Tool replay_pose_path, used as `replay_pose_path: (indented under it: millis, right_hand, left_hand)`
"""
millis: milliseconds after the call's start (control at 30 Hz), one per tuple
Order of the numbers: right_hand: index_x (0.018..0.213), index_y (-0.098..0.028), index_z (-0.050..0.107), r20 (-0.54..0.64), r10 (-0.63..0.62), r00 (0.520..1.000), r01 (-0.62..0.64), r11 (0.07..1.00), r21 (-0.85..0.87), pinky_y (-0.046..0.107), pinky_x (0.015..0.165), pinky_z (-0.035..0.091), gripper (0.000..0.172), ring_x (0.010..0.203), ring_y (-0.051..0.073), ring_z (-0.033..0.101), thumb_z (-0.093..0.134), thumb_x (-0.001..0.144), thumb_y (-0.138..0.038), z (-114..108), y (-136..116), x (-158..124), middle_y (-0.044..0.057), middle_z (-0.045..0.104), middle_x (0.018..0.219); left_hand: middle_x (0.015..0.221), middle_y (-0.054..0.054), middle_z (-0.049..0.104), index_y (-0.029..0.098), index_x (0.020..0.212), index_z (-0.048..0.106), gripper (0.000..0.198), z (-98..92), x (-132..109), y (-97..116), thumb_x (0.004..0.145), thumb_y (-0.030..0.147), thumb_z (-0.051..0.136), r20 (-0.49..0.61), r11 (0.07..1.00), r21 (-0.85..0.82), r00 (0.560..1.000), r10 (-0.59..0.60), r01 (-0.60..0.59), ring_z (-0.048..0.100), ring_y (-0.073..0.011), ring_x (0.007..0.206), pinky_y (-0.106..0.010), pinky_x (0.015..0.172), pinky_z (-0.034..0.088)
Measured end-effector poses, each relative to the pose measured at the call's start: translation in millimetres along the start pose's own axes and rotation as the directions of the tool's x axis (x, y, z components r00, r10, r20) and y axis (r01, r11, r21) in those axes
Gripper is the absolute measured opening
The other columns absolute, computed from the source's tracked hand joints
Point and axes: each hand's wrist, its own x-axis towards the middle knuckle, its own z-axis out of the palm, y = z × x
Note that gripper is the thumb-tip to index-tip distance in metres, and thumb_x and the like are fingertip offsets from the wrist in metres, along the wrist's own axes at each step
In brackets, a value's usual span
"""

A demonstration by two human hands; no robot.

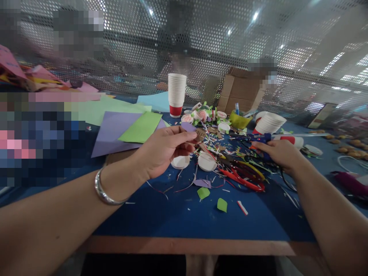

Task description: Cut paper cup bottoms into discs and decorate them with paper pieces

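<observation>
My left hand [172,143] pinches a small brown cardboard piece [200,134] with dark lettering, raised over the table. A purple paper piece [188,127] shows just behind its fingertips; whether the hand holds that too is unclear. In my right hand [280,152] is a blue hot glue gun [260,137], nozzle pointing left, with a long clear glue stick [301,135] sticking out of its back. White paper discs, one [207,161] below the left hand's fingertips, lie near red-handled scissors [243,180]. Green paper leaf shapes [203,193] are scattered closer to the front edge.
A tall stack of paper cups [176,94] stands at the back, with another stack [270,122] tipped over at right. Purple paper sheets [107,132] and a green sheet [141,127] lie left. A cardboard box [240,92] leans against the perforated metal screen [129,57].
</observation>
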Motion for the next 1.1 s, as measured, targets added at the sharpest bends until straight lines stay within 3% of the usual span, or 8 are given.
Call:
replay_pose_path:
  millis: [100, 233, 400, 467, 533, 633, 867, 1100]
  right_hand:
    - [0.048, -0.020, 0.062, 0.001, 0.082, 0.997, -0.081, 0.987, -0.139, 0.034, 0.054, 0.036, 0.053, 0.046, 0.016, 0.047, 0.073, 0.081, -0.060, -6.5, -13.9, -3.2, 0.002, 0.051, 0.045]
    - [0.059, -0.020, 0.067, -0.167, 0.049, 0.985, -0.080, 0.980, -0.185, 0.034, 0.056, 0.030, 0.041, 0.050, 0.015, 0.037, 0.074, 0.077, -0.056, -10.4, -47.0, -20.6, 0.004, 0.053, 0.053]
    - [0.089, -0.021, 0.073, -0.012, -0.304, 0.953, 0.304, 0.952, 0.032, 0.029, 0.063, 0.045, 0.031, 0.065, 0.017, 0.059, 0.064, 0.090, -0.051, 7.0, -102.2, -60.1, 0.005, 0.069, 0.078]
    - [0.089, -0.024, 0.074, 0.105, -0.474, 0.874, 0.462, 0.879, 0.118, 0.028, 0.069, 0.049, 0.024, 0.072, 0.016, 0.063, 0.066, 0.091, -0.046, 16.3, -118.3, -73.6, 0.003, 0.070, 0.082]
    - [0.097, -0.022, 0.073, 0.130, -0.690, 0.712, 0.667, 0.723, 0.181, 0.032, 0.074, 0.051, 0.020, 0.083, 0.020, 0.065, 0.062, 0.096, -0.039, 23.9, -128.1, -82.5, 0.006, 0.070, 0.088]
    - [0.104, -0.020, 0.071, 0.176, -0.784, 0.596, 0.761, 0.621, 0.187, 0.036, 0.077, 0.052, 0.023, 0.090, 0.024, 0.065, 0.063, 0.097, -0.040, 31.1, -135.1, -87.8, 0.010, 0.071, 0.096]
    - [0.099, -0.017, 0.071, 0.238, -0.771, 0.591, 0.772, 0.626, 0.110, 0.035, 0.074, 0.052, 0.021, 0.085, 0.023, 0.064, 0.059, 0.099, -0.034, 39.2, -144.2, -88.3, 0.009, 0.069, 0.092]
    - [0.095, -0.019, 0.073, 0.054, -0.815, 0.577, 0.804, 0.579, 0.134, 0.034, 0.070, 0.051, 0.021, 0.080, 0.021, 0.064, 0.053, 0.099, -0.022, 36.3, -142.4, -88.8, 0.008, 0.069, 0.088]
  left_hand:
    - [0.081, -0.003, 0.072, 0.014, 0.081, 0.074, 0.009, 0.4, 0.6, -1.0, 0.080, 0.021, 0.079, 0.000, 1.000, 0.012, 1.000, 0.005, -0.005, 0.059, -0.0072, 0.063, -0.022, 0.062, 0.045]
    - [0.080, -0.003, 0.072, 0.014, 0.081, 0.074, 0.009, 0.9, 0.9, -2.1, 0.080, 0.022, 0.078, 0.008, 1.000, 0.020, 1.000, 0.001, -0.001, 0.058, -0.0071, 0.061, -0.022, 0.060, 0.044]
    - [0.080, -0.002, 0.071, 0.013, 0.081, 0.073, 0.010, 0.6, 1.9, -2.8, 0.081, 0.022, 0.079, 0.005, 0.999, 0.035, 1.000, 0.007, -0.008, 0.059, -0.0067, 0.062, -0.021, 0.060, 0.045]
    - [0.079, -0.002, 0.071, 0.013, 0.081, 0.073, 0.011, 0.4, 2.8, -3.3, 0.080, 0.022, 0.079, -0.004, 0.999, 0.046, 1.000, 0.013, -0.012, 0.059, -0.0069, 0.062, -0.021, 0.060, 0.045]
    - [0.075, -0.001, 0.070, 0.013, 0.080, 0.073, 0.011, 0.3, 3.5, -4.2, 0.079, 0.023, 0.079, -0.004, 0.998, 0.057, 1.000, 0.018, -0.018, 0.058, -0.0073, 0.060, -0.022, 0.059, 0.044]
    - [0.070, -0.001, 0.068, 0.014, 0.077, 0.071, 0.013, 0.8, 4.1, -5.8, 0.079, 0.025, 0.079, 0.001, 0.997, 0.067, 1.000, 0.028, -0.028, 0.057, -0.0082, 0.058, -0.023, 0.059, 0.044]
    - [0.069, -0.001, 0.067, 0.014, 0.078, 0.069, 0.013, 4.8, 2.3, -7.9, 0.078, 0.024, 0.078, 0.000, 0.994, 0.106, 1.000, 0.022, -0.022, 0.059, -0.0093, 0.059, -0.023, 0.058, 0.044]
    - [0.071, -0.002, 0.065, 0.013, 0.081, 0.067, 0.016, 5.2, 2.2, -8.1, 0.079, 0.027, 0.076, -0.005, 0.982, 0.187, 1.000, -0.029, 0.030, 0.062, -0.0119, 0.064, -0.025, 0.059, 0.045]
